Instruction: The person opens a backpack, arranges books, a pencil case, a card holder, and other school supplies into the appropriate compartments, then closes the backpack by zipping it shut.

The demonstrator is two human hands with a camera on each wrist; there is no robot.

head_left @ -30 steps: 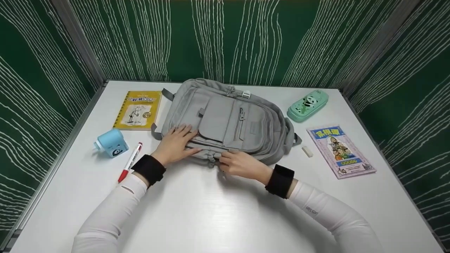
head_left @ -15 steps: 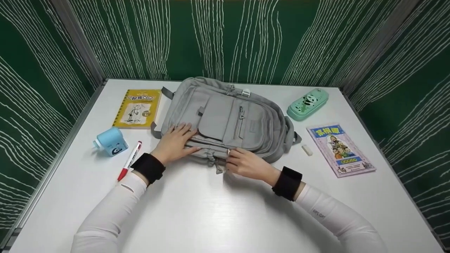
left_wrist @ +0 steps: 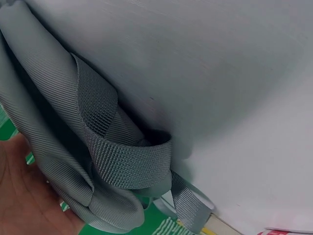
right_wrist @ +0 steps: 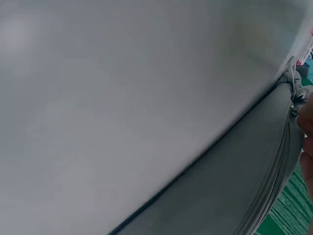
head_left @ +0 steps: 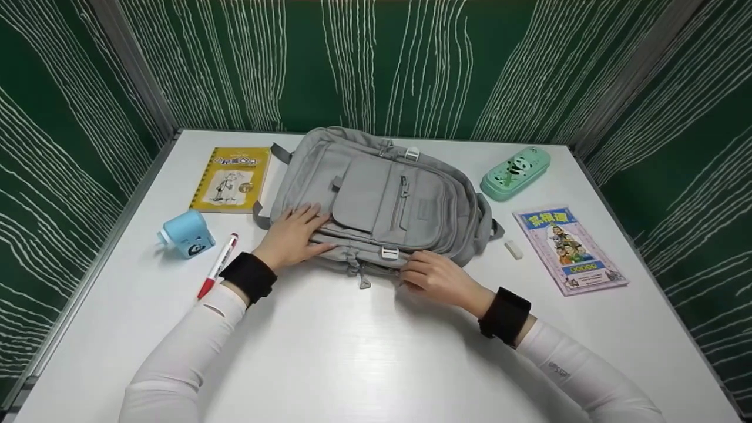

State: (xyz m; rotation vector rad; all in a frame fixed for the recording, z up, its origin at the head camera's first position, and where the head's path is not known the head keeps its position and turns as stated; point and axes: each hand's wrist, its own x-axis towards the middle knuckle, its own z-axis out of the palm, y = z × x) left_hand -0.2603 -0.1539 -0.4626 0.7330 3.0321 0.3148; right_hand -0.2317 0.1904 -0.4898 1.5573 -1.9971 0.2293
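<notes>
A grey backpack lies flat on the white table, front pocket flap up. My left hand rests on its lower left side with fingers spread and straight. In the left wrist view, grey webbing straps hang beside that palm. My right hand, fingers curled, pinches at the zip along the bag's near side; the zipper pull it grips is hidden by the fingers. Left of that hand, another zipper pull dangles at the near edge, close to a white buckle. The right wrist view shows the bag's grey side.
At left are a yellow book, a light blue bottle with a panda and a red-and-white marker. On the right lie a green pencil case, an eraser and a pink comic book. Green walls surround the table.
My right hand has slid rightward along the bag's near side, uncovering the white buckle and the dangling zipper pull. My left hand has stayed in place on the bag.
</notes>
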